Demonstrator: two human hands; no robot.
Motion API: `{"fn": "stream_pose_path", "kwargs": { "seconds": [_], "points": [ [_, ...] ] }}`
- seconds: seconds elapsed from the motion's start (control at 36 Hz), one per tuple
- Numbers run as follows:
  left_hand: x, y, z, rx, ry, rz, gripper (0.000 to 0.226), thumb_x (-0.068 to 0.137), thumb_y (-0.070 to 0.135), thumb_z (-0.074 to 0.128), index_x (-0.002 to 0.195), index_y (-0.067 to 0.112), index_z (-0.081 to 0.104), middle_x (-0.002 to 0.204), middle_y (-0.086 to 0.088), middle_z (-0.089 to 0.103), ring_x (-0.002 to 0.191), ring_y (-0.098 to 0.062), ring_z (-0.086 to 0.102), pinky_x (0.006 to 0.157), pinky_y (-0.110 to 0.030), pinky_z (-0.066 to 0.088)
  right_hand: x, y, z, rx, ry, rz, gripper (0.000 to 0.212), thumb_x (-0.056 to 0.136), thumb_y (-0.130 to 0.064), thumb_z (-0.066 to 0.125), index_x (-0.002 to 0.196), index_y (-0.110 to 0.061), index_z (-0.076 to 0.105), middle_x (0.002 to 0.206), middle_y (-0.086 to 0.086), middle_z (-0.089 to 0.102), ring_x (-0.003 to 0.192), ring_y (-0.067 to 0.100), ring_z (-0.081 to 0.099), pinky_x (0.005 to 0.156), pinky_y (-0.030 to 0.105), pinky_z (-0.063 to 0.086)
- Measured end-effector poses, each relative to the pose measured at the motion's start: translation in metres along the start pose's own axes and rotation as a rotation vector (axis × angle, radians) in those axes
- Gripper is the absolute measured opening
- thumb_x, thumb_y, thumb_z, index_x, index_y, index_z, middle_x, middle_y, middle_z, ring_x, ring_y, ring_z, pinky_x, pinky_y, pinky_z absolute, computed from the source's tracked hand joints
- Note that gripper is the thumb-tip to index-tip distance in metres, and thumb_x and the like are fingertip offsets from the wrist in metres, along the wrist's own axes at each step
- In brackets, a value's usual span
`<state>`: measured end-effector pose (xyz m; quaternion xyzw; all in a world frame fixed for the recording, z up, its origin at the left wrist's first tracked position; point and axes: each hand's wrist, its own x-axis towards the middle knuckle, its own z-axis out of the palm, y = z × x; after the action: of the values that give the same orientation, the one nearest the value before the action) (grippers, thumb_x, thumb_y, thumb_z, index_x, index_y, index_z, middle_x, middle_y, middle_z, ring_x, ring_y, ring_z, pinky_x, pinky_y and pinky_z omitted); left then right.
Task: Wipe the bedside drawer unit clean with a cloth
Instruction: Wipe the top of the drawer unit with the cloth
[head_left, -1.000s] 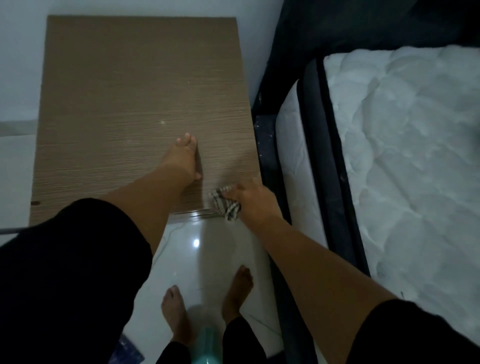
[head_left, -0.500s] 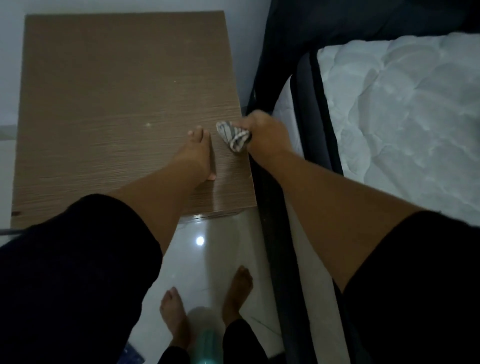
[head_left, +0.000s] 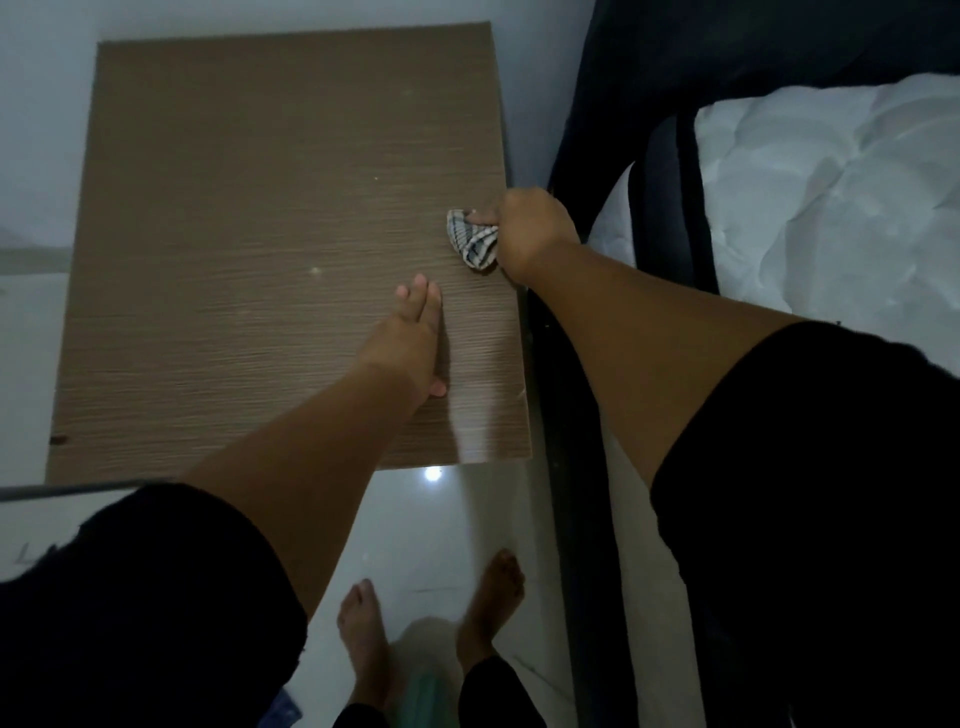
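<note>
At the right edge of the bedside drawer unit, the right hand has its grip clamped on a bunched striped cloth, pressed to the wood-grain top about midway along that edge. Left hand lies flat on the top just nearer than the cloth, fingers together and extended, holding nothing. Most of the top to the left of both hands is bare and unobstructed; a few pale specks show on it. A narrow dark gap separates the unit's right edge from the bed frame; white quilted mattress beyond. Unit's far edge meets the wall. Glossy floor at the near edge, with bare feet. No readable writing or labels visible.
</note>
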<state>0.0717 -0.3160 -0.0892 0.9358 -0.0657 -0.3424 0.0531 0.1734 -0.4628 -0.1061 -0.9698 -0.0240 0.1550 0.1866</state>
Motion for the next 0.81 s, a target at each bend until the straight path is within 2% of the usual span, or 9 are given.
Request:
{"fn": "stream_pose_path", "kwargs": {
  "seconds": [0.11,0.25,0.36,0.5,0.56,0.64,0.69,0.75,0.81],
  "points": [
    [0.001,-0.001,-0.001,-0.003,-0.013,-0.011,0.11,0.081,0.018,0.072,0.152,0.009,-0.012,0.159,-0.006,-0.019,0.149,-0.023,-0.011,0.12,-0.033,0.008,-0.008,0.001,0.015,0.043,0.006,0.024,0.032,0.094,-0.009,0.046,0.121,-0.01,0.063,0.122,0.013,0.062,0.11,0.028,0.059,0.093,0.035,0.051],
    [-0.001,-0.003,-0.002,-0.003,-0.024,-0.027,0.11,0.081,0.016,0.072,0.152,0.008,-0.011,0.159,-0.007,-0.018,0.149,-0.023,-0.011,0.12,-0.033,0.005,-0.052,0.01,0.033,0.068,-0.065,0.004,0.03,0.09,-0.028,0.056,0.112,-0.011,0.066,0.114,0.013,0.062,0.105,0.028,0.06,0.091,0.034,0.05],
    [0.001,0.0,-0.004,0.018,-0.034,-0.039,0.111,0.08,0.014,0.073,0.151,0.006,-0.011,0.159,-0.009,-0.017,0.149,-0.025,-0.011,0.121,-0.034,0.005,-0.108,0.011,0.036,0.018,-0.111,-0.089,0.027,0.09,-0.028,0.055,0.111,-0.015,0.067,0.11,0.012,0.061,0.099,0.027,0.058,0.086,0.031,0.05],
    [0.001,0.006,-0.004,0.066,-0.029,-0.059,0.109,0.081,0.015,0.072,0.151,0.003,-0.011,0.159,-0.011,-0.015,0.149,-0.027,-0.008,0.121,-0.034,0.006,-0.168,0.013,0.041,0.012,-0.133,-0.211,0.038,0.081,-0.013,0.07,0.118,-0.022,0.067,0.118,0.01,0.061,0.104,0.03,0.052,0.09,0.037,0.048],
    [0.0,0.007,0.0,0.071,-0.02,-0.057,0.107,0.082,0.016,0.071,0.151,0.002,-0.01,0.16,-0.012,-0.014,0.149,-0.028,-0.006,0.122,-0.035,0.006,-0.187,0.015,0.047,0.043,-0.103,-0.208,0.036,0.074,-0.009,0.076,0.109,-0.018,0.072,0.112,0.013,0.066,0.095,0.035,0.057,0.083,0.038,0.052],
    [-0.006,0.007,0.006,0.078,-0.013,-0.034,0.1,0.086,0.016,0.067,0.151,0.001,-0.008,0.16,-0.013,-0.012,0.149,-0.029,-0.005,0.122,-0.036,0.005,-0.211,0.013,0.052,0.085,-0.053,-0.212,0.033,0.063,-0.004,0.081,0.094,-0.014,0.077,0.091,0.016,0.071,0.076,0.037,0.061,0.067,0.036,0.053],
    [-0.013,0.007,0.01,0.091,-0.018,-0.016,0.098,0.088,0.016,0.065,0.151,0.001,-0.008,0.16,-0.013,-0.012,0.149,-0.028,-0.005,0.12,-0.034,0.004,-0.222,0.011,0.052,0.086,-0.078,-0.181,0.032,0.075,-0.001,0.07,0.104,-0.014,0.075,0.103,0.015,0.068,0.089,0.037,0.059,0.076,0.035,0.049],
    [-0.021,0.005,0.017,0.103,-0.03,0.002,0.098,0.088,0.016,0.065,0.151,0.001,-0.008,0.16,-0.013,-0.012,0.149,-0.028,-0.005,0.12,-0.034,0.004,-0.233,0.014,0.053,0.054,-0.181,-0.11,0.038,0.082,0.003,0.059,0.113,-0.015,0.07,0.118,0.011,0.063,0.107,0.03,0.056,0.09,0.031,0.043],
    [-0.029,0.003,0.023,0.122,-0.032,0.02,0.098,0.087,0.015,0.066,0.151,0.0,-0.007,0.16,-0.014,-0.011,0.149,-0.028,-0.003,0.121,-0.034,0.007,-0.244,0.018,0.054,0.103,-0.208,-0.008,0.037,0.082,0.004,0.057,0.113,-0.014,0.07,0.12,0.011,0.062,0.11,0.028,0.057,0.096,0.031,0.045]
  ]
}}
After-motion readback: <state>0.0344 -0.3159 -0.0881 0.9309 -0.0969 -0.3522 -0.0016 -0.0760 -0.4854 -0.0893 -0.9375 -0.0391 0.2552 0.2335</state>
